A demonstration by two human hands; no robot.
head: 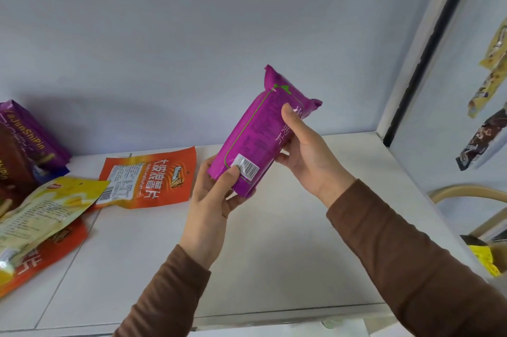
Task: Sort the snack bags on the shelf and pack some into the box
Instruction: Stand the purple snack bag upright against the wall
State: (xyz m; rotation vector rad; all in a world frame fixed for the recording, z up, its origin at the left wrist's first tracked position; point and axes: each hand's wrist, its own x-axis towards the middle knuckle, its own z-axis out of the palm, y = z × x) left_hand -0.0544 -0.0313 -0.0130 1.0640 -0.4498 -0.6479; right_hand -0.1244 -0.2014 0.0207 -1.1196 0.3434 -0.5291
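A purple snack bag (255,133) is held tilted in the air above the white shelf (274,240), its barcode side facing me. My left hand (211,207) grips its lower end, thumb by the barcode. My right hand (307,153) grips its upper right side, thumb on the front. On the shelf's left lie an orange chip bag (153,175), a yellow bag (46,210) on top of a second orange bag (41,257), and a purple and brown bag (24,142) at the far left.
The shelf's upright post (428,43) stands at the right. Beyond it hang a yellow snack bag (491,73) and a dark brown one (482,139). A cardboard box (493,257) with yellow contents shows at the lower right, under a curved wooden chair back (466,191).
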